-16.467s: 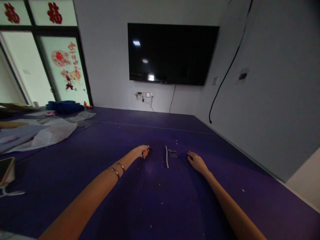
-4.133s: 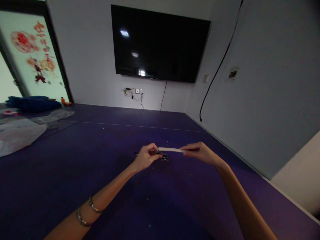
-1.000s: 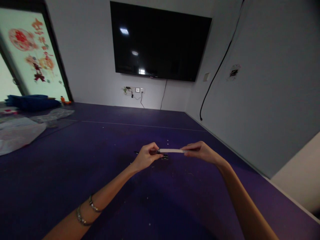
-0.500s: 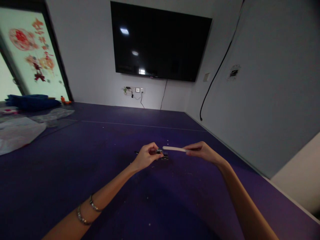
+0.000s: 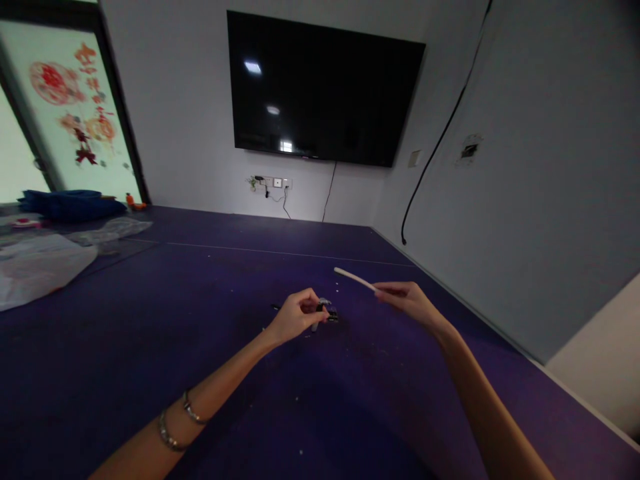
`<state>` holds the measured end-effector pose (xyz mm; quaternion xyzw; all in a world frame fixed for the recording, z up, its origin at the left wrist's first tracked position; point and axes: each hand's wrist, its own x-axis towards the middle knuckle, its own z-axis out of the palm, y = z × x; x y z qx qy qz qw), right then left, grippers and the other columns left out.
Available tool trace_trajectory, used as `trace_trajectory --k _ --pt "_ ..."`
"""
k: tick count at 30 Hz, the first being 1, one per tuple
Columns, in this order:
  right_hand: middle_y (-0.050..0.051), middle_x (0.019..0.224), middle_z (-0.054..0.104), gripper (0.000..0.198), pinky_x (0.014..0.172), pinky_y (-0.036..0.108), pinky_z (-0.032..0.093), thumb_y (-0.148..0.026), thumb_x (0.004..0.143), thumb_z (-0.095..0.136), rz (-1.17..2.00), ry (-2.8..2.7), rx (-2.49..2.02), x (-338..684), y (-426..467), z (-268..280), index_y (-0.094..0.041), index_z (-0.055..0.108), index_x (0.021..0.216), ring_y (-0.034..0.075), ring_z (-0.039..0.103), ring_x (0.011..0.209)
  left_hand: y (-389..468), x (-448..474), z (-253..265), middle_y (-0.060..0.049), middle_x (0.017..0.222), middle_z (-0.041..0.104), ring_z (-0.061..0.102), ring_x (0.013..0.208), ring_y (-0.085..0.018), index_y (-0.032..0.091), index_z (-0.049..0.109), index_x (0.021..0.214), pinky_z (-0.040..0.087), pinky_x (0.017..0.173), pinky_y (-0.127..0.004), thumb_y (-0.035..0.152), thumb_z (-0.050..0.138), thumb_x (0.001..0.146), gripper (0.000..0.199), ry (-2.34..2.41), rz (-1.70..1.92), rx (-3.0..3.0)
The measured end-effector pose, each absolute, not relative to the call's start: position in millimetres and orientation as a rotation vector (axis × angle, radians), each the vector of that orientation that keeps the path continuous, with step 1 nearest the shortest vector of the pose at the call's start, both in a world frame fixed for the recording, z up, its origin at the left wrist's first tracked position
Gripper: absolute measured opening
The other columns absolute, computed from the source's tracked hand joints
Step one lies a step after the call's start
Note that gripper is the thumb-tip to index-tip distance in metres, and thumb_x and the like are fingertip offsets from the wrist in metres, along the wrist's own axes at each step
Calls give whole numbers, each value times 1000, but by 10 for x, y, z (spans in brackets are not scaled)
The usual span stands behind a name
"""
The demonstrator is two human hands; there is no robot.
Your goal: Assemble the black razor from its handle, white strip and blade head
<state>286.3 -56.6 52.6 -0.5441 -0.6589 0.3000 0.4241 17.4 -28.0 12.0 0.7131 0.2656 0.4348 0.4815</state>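
My left hand point(image 5: 300, 315) is closed in a pinch around a small black and silver piece point(image 5: 321, 307), too small to name exactly. A greyish part shows just below the fingertips. Beside those fingertips, a small dark object point(image 5: 333, 313) lies on the purple surface point(image 5: 320, 393). Between the thumb and fingers of my right hand point(image 5: 407, 301) is one end of a slim cream-coloured strip point(image 5: 354, 276). Its free end points left and upward, apart from what the left hand holds. Behind the left hand, a thin black item point(image 5: 275, 307) is partly hidden.
Clear plastic sheeting point(image 5: 45, 270) and folded blue cloth point(image 5: 73, 205) lie at the left, near a small orange object point(image 5: 131, 201). A black cable point(image 5: 437, 147) hangs along the right wall. The television point(image 5: 325, 90) is mounted ahead. White specks dot the surface.
The strip's free end has swung up and away from the left hand, so it now slants. In the left hand, the small piece has turned, showing a grey part below.
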Motion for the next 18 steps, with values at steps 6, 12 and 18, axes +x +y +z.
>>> trace_trajectory --k 6,12,18 --pt "0 65 53 51 38 21 25 -43 72 61 658 -1411 -1151 2718 -660 671 -15 58 114 5 35 43 -169 179 -14 1 64 61 61 63 -13 18 40 70 44 58 -24 29 66 70 28 694 1149 1748" --pt "-3 64 48 40 37 19 18 -42 74 60 1086 -1178 -984 2312 -916 653 -17 59 105 3 31 41 -77 198 -77 -3 71 65 62 64 -14 17 43 74 45 55 -24 28 67 68 27 710 1168 1710" --pt "-5 62 48 39 36 17 17 -35 69 66 1383 -934 -968 2108 -1090 330 -20 57 104 2 29 39 -79 202 -45 -6 77 66 63 66 -15 13 55 80 48 62 -26 27 64 70 19 713 1146 1711"
